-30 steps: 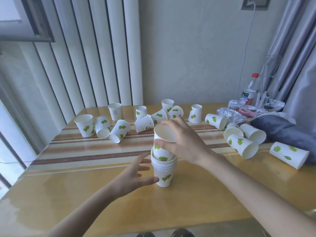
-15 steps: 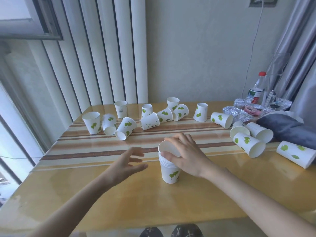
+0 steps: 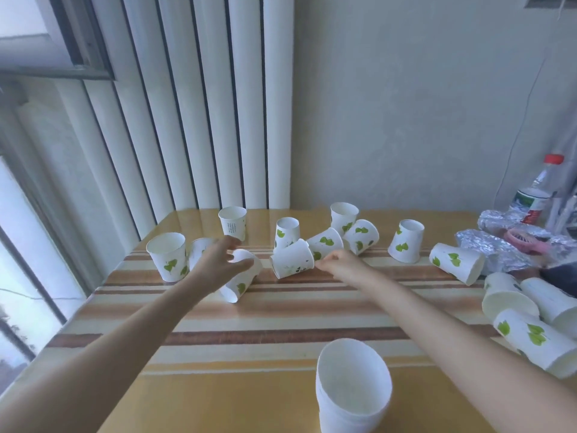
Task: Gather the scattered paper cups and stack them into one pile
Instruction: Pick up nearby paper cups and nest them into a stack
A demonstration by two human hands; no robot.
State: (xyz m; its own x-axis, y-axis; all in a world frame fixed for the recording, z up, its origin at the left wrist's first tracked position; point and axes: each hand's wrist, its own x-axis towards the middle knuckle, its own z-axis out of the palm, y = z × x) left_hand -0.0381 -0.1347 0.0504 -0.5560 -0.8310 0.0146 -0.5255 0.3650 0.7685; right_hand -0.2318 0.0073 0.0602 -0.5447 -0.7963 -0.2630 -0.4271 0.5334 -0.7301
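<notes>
A pile of nested white paper cups [image 3: 352, 398] stands upright at the near edge of the striped wooden table [image 3: 281, 323]. Both arms stretch far past it. My left hand [image 3: 215, 264] has its fingers spread around the base of a leaf-print cup lying on its side [image 3: 242, 282]. My right hand [image 3: 342, 265] touches the base of another cup lying on its side [image 3: 292, 260]; its fingers are bunched and I cannot tell whether they grip. Several more cups are scattered along the far edge, among them an upright one [image 3: 167, 256] at the far left.
More cups lie on their sides at the right [image 3: 457, 265] and near right [image 3: 530, 339]. A plastic bottle [image 3: 535, 195], crumpled foil [image 3: 490, 248], a pink fan [image 3: 524, 242] and dark cloth [image 3: 562, 273] crowd the right corner. Vertical blinds and a window border the left.
My right hand has let go of the pile after pressing a cup onto it. Both hands have moved forward to the lying cups at the far side.
</notes>
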